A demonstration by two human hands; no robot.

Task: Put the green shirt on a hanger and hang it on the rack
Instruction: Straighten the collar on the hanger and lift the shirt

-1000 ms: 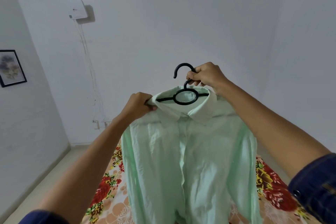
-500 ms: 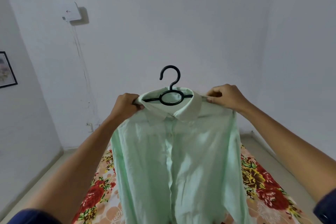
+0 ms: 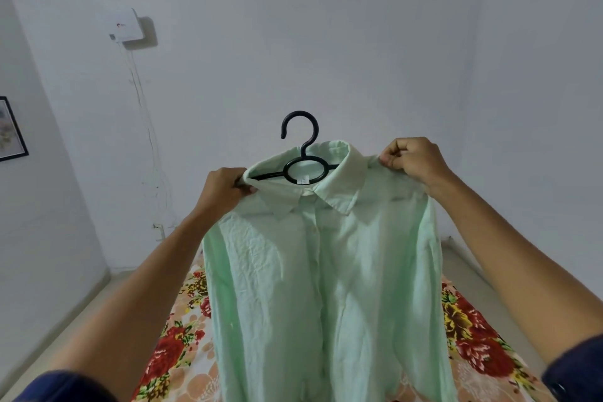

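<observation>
The pale green shirt hangs in front of me, held up in the air with its buttoned front facing me. A black plastic hanger sits inside the collar; its hook stands upright above the neck opening. My left hand pinches the shirt's left shoulder beside the collar. My right hand pinches the right shoulder, a bit higher. No rack is in view.
A floral sheet with red flowers lies below the shirt. White walls surround me. A white box with a dangling cable is mounted on the far wall, and a framed picture hangs at the left.
My right hand left the hanger's hook and now grips the shirt's right shoulder. The shirt spread wider and its right side rose a little.
</observation>
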